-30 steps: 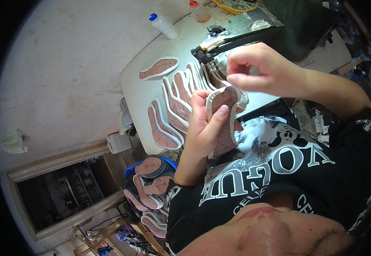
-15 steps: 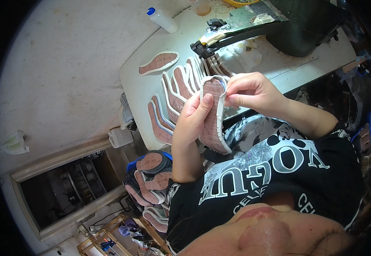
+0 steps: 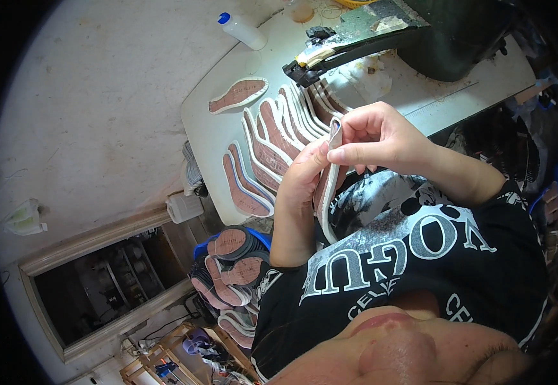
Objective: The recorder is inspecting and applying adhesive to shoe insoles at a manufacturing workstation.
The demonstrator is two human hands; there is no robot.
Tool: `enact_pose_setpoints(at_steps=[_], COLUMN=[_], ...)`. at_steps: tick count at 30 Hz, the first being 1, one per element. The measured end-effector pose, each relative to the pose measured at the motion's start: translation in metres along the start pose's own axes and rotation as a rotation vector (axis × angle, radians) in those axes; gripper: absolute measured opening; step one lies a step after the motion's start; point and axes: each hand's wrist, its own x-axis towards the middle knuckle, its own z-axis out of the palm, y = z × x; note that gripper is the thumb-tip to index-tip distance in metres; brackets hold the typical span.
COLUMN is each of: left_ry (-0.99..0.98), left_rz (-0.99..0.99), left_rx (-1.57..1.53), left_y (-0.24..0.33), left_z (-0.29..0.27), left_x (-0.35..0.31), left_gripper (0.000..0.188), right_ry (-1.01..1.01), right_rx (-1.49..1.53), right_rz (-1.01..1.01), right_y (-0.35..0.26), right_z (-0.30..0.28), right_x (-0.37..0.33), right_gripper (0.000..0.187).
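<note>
A long brown shoe insole (image 3: 321, 196) with a white wrapped rim is held up between my hands, turned nearly edge-on. My left hand (image 3: 303, 172) is closed around its middle, thumb near the rim. At its upper end, my right hand (image 3: 378, 138) pinches the white edge between thumb and fingers. A bit of blue shows inside the tip there. Beyond my hands, several similar white-rimmed insoles (image 3: 269, 157) lie overlapped in a row on the pale table (image 3: 211, 138). One single insole (image 3: 239, 94) lies apart at the far left.
A sewing machine (image 3: 356, 38) reaches over the table from the far right. A white bottle with a blue cap (image 3: 243, 32) stands at the back. Stacked soles (image 3: 231, 253) are piled at lower left, near a white jug (image 3: 184, 207) and a wooden frame (image 3: 182, 356).
The insole has turned from showing its brown face to nearly edge-on. My left hand has shifted slightly right, and my right thumb now presses on the rim at the tip.
</note>
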Motion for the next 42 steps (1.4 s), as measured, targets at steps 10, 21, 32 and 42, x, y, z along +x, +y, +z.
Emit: enact_pose_setpoints(at_steps=[10,21,32,42], left_ry=[-0.060,-0.120,-0.215,-0.044], left_rz=[-0.072,0.145,-0.016,0.104], left_rx=[-0.102,0.195,0.034,0.347], left_y=[-0.014,-0.013,-0.013,0.019], left_z=[-0.005,0.007,-0.003,0.004], left_x=[0.005,0.008,0.009,0.008], left_gripper=[0.044,0.059,0.051,0.033], right_ry=[0.040,-0.374,-0.151,-0.029], right_rx=[-0.625,-0.839,-0.756,-0.924], right_rz=[-0.569,-0.488,-0.187,-0.549], right_y=[-0.039,-0.068,-0.061,-0.067], right_z=[-0.038,-0.029,-0.032,-0.036], right_x=[0.005,0.004,-0.009,-0.003], right_gripper=[0.029,0.012,0.014,0.024])
